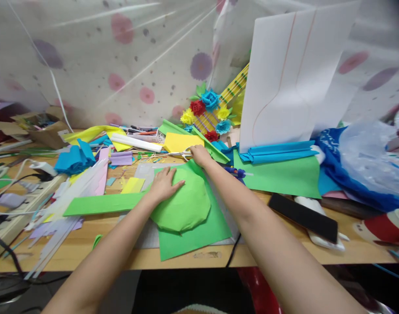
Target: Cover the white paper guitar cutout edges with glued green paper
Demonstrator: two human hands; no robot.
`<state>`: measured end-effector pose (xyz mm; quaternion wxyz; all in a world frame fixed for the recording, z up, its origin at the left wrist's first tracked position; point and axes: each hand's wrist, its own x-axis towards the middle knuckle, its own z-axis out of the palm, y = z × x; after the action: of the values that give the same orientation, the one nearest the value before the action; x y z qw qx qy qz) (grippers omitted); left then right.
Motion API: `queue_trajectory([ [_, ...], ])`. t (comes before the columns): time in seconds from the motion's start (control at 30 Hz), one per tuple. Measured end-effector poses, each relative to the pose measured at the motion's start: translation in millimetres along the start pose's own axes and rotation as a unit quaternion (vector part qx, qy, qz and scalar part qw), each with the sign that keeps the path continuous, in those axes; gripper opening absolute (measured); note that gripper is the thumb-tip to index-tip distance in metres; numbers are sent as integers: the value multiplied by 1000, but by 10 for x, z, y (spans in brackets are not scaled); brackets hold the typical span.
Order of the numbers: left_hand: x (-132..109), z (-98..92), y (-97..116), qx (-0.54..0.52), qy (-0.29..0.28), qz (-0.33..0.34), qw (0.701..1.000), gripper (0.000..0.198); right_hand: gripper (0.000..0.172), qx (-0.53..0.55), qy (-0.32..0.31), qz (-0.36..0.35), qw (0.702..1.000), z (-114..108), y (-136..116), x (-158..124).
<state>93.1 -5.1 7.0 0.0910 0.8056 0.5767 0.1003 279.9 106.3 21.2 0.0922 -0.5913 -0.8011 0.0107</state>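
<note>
My left hand [165, 185] lies with spread fingers on the upper left of a light green, rounded paper-covered piece [186, 207]. A long green strip [101, 204] extends leftward from that piece. Under it is a darker green sheet [199, 244], whose corner points toward the front edge. My right hand [199, 155] is at the sheet's top end, its fingers curled together by the handles of scissors [183, 152]. What those fingers hold, if anything, is too small to make out.
Blue crepe paper [75, 159], glue sticks [65, 205] and a power strip [32, 200] lie left. Behind stand a flowered paper guitar [207, 115] and a white board [284, 78]. A phone [302, 217] and red cup [387, 226] are right; a glue gun [235, 172] lies beyond my right forearm.
</note>
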Motion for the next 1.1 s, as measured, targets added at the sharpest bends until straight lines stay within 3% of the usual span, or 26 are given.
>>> queue_trajectory([
  [0.13, -10, -54, -5, 0, 3, 10, 1000, 72, 30, 17, 23, 35, 999, 9, -20, -48],
  [0.23, -22, -114, -93, -18, 27, 4, 999, 65, 35, 78, 103, 30, 991, -44, -54, -289],
  [0.3, -13, -153, -185, -33, 29, -13, 999, 60, 38, 124, 152, -18, 980, -60, -62, -543],
  [0.4, 34, -184, -328, -58, -25, -40, 997, 60, 37, 189, 80, -79, 975, 8, -52, -947],
  [0.53, 129, -178, -442, -64, -118, -64, 989, 69, 60, 247, -25, -88, 965, 205, -74, -1294],
  [0.63, 196, -183, -459, -51, -142, -56, 987, 70, 67, 267, -41, -60, 961, 281, -171, -1398],
  [0.77, 254, -228, -449, -41, -156, -29, 986, 68, 83, 249, -67, -32, 966, 215, -350, -1480],
  [0.93, 267, -266, -529, -56, -136, -34, 988, 65, 96, 246, -33, -51, 967, 105, -415, -1489],
  [1.03, 253, -265, -626, -68, -118, -33, 990, 64, 84, 285, -39, -45, 957, 140, -323, -1405],
  [1.1, 232, -259, -660, -56, -134, -32, 989, 63, 67, 314, -7, 16, 949, 203, -227, -1331],
])
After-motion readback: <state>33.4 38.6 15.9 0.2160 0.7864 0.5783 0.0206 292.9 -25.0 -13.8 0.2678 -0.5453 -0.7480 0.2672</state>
